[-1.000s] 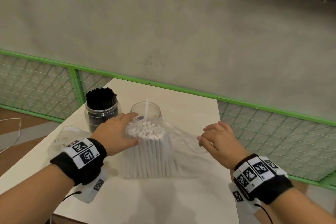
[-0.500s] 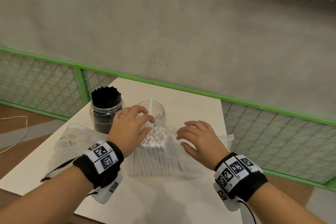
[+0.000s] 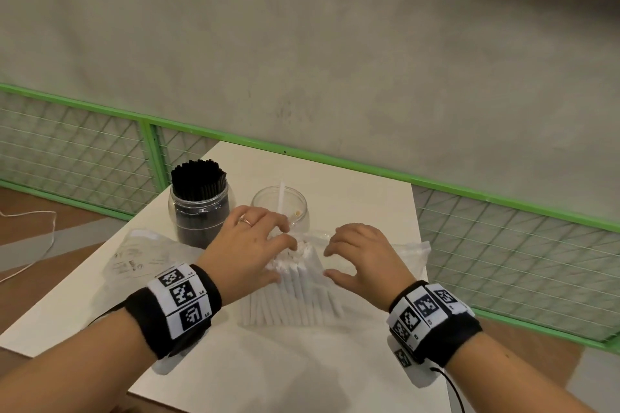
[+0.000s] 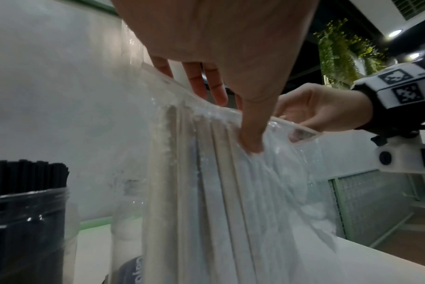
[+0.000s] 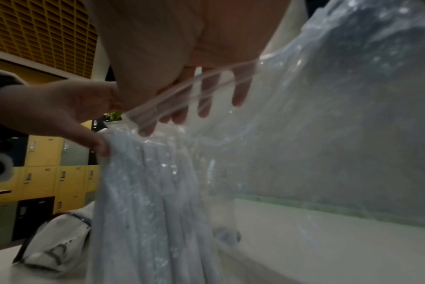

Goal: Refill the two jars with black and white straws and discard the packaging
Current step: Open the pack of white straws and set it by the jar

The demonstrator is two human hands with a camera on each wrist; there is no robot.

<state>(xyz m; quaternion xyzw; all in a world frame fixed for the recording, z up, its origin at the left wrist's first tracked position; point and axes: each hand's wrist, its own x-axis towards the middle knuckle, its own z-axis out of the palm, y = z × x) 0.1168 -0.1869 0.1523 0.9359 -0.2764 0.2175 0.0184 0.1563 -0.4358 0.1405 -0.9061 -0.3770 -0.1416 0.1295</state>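
Bundle of white straws (image 3: 295, 298) in clear bag (image 3: 411, 250) stands mid-bench (image 3: 352, 204). Left hand (image 3: 250, 250) grip clamped on bundle top; right hand (image 3: 364, 256) fingers curled at bag mouth, grip uncertain. Jars at 12 o'clock.

White straws (image 3: 295, 292) stand bundled in a clear bag (image 3: 411, 250); behind, a black-straw-filled jar (image 3: 199, 211) left of a near-empty jar (image 3: 295, 208).

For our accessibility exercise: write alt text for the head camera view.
Two hands, left hand and right hand, work at the open top of a clear bag of white straws on a white table. Behind stand a jar of black straws and a nearly empty jar.
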